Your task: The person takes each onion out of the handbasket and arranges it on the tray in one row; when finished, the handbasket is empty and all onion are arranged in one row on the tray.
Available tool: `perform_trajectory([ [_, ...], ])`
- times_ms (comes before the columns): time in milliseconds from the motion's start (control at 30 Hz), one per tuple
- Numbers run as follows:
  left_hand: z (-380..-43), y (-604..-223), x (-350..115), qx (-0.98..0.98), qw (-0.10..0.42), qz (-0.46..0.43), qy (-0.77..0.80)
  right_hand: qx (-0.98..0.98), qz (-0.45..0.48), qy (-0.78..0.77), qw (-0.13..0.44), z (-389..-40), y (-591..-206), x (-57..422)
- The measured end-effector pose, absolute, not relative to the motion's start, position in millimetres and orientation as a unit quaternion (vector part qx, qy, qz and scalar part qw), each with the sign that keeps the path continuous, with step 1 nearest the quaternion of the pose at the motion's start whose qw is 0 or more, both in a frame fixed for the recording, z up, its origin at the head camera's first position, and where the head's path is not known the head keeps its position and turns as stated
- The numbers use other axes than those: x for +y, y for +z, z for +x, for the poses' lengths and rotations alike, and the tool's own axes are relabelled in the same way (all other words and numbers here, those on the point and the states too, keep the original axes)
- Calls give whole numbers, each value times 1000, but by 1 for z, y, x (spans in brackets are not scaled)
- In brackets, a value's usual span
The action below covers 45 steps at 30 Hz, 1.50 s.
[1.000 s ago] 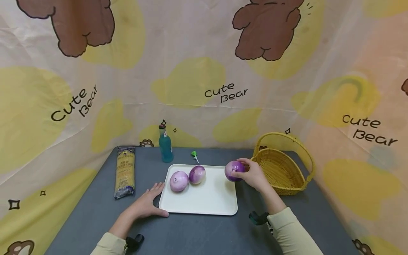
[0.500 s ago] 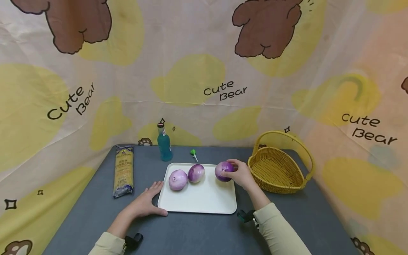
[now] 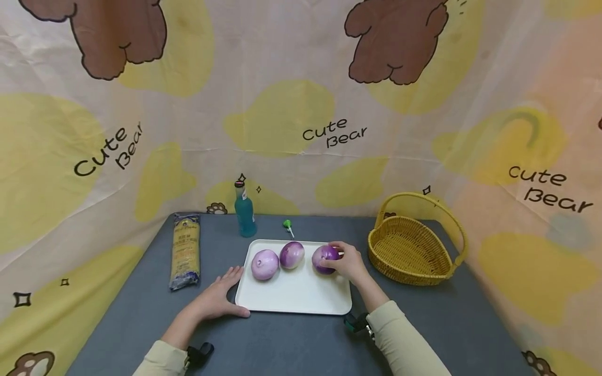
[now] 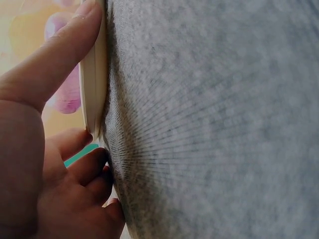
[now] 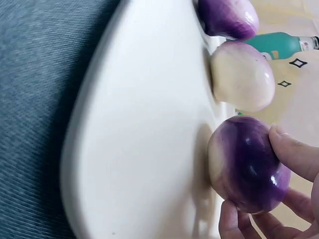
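A purple onion (image 3: 324, 259) is held between the thumb and fingers of my right hand (image 3: 350, 263), at the right part of a white tray (image 3: 296, 300). In the right wrist view this onion (image 5: 246, 164) is at or just above the tray surface; contact is hard to tell. Two more onions, a pale one (image 3: 265, 265) and a purple-and-white one (image 3: 292, 255), sit side by side on the tray's left half. My left hand (image 3: 217, 298) rests at the tray's left edge, fingers spread. Its thumb (image 4: 60, 59) touches the rim in the left wrist view.
A yellow wicker basket (image 3: 409, 250) with a tall handle stands right of the tray. Behind the tray are a blue-green bottle (image 3: 245, 214) and a green lollipop (image 3: 288, 225). A yellow packet (image 3: 185, 253) lies at the left of the grey table (image 3: 282, 342).
My right hand has carried the onion leftward from beside the basket, over the tray's right edge, and lowered it toward the tray. The left hand has stayed at the tray's edge.
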<state>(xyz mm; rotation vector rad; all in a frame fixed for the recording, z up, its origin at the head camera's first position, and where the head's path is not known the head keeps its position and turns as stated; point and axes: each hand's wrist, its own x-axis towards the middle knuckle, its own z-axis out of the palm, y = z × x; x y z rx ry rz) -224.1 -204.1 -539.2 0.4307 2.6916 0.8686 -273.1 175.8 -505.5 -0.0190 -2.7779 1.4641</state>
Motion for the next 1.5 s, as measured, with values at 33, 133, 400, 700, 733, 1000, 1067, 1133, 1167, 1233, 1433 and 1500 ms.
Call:
perform_trajectory([
  [33, -224, -539, -203, 931, 140, 150, 302, -886, -6, 464, 1, -273, -506, 175],
  [133, -224, -537, -203, 931, 138, 151, 302, -888, -3, 460, 2, -272, -508, 173],
  [400, -228, -537, -203, 929, 142, 154, 305, -890, 12, 456, 20, -271, -507, 174],
  [700, -221, -521, -205, 927, 148, 148, 310, -902, 82, 411, 108, -235, -465, 212],
  [733, -220, -517, -206, 930, 139, 148, 308, -901, 96, 404, 124, -229, -458, 220],
  [1000, -210, -480, -230, 954, -18, 191, 230, -899, 178, 307, 257, -174, -410, 311],
  [1067, -208, -472, -239, 958, -43, 195, 207, -897, 176, 300, 273, -162, -406, 332],
  [1133, -207, -466, -248, 961, -55, 192, 193, -899, 168, 295, 275, -153, -404, 344],
  [1167, -208, -464, -251, 962, -57, 190, 187, -900, 168, 298, 270, -151, -403, 347],
  [1233, -211, -463, -255, 964, -57, 189, 179, -903, 171, 299, 256, -152, -405, 347],
  [1433, -220, -479, -248, 965, -41, 184, 181, -912, 165, 311, 212, -176, -415, 319],
  [1500, -219, -488, -242, 965, -26, 182, 189, -914, 158, 324, 189, -186, -421, 305],
])
